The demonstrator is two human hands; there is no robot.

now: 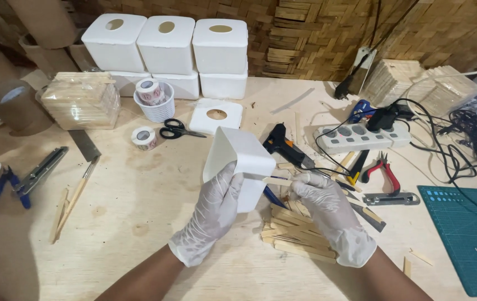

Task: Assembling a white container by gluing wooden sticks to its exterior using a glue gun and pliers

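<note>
Gloved hands (216,203) (319,198), white foam box (244,161), sticks (297,231)

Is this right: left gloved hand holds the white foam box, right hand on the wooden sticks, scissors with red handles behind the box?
Not quite. The head view shows the scissors have black handles, not red. The rest holds: the left hand holds the white foam box, and the right hand is on the wooden sticks.
</note>
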